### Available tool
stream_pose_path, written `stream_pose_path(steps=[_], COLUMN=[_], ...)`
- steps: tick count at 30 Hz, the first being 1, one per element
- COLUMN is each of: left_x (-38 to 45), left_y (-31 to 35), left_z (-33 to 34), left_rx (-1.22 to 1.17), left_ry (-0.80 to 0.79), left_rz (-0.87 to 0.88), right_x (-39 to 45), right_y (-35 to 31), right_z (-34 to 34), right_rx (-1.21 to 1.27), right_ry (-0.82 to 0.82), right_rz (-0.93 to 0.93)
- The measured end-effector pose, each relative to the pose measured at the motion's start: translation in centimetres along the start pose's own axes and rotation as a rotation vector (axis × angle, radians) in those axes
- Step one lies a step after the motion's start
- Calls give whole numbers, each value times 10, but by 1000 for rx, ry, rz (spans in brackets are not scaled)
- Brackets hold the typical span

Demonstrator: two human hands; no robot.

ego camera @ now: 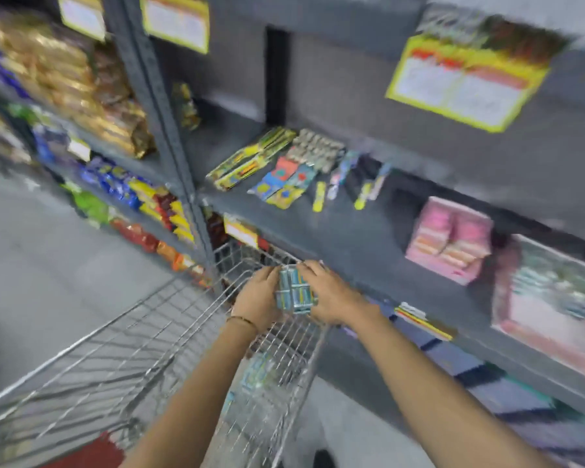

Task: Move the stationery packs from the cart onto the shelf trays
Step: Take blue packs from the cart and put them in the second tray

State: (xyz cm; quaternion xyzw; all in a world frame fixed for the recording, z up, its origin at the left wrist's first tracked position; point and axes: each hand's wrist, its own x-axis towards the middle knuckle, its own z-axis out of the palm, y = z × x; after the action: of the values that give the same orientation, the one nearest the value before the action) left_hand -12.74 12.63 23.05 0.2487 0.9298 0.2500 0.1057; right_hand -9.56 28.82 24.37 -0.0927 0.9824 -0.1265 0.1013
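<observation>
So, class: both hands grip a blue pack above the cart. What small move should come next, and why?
Probably lift the blue pack up and right toward the grey shelf. The left hand and right hand already clasp it over the cart rim, and bare shelf space lies just above.

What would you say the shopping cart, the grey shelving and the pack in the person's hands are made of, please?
Silver wire shopping cart: bare metal, probably steel, judging by its shiny thin grid. Grey shelving unit: seemingly painted metal, matte, with a perforated upright. Light-blue stationery pack, held between the left hand and right hand: likely glossy printed card or plastic wrap; blur leaves it open.
</observation>
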Motion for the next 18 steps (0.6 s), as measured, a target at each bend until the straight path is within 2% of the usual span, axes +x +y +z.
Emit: stream_pose_path(steps=[5, 9, 13, 18], left_x=[25, 54, 67, 74], left_y=[101, 193, 285, 350], left_z=[1, 17, 49, 95], left_rx=[70, 79, 113, 191], left_ry=[56, -25, -155, -285], left_rz=[295, 461, 530, 531], right_x=[-87, -163, -230, -274], right_y=[50, 108, 169, 224], right_z=[-80, -113, -121, -108], right_rx=[73, 66, 12, 82], right_ry=[178, 292, 239, 182], right_rz=[135, 291, 512, 660])
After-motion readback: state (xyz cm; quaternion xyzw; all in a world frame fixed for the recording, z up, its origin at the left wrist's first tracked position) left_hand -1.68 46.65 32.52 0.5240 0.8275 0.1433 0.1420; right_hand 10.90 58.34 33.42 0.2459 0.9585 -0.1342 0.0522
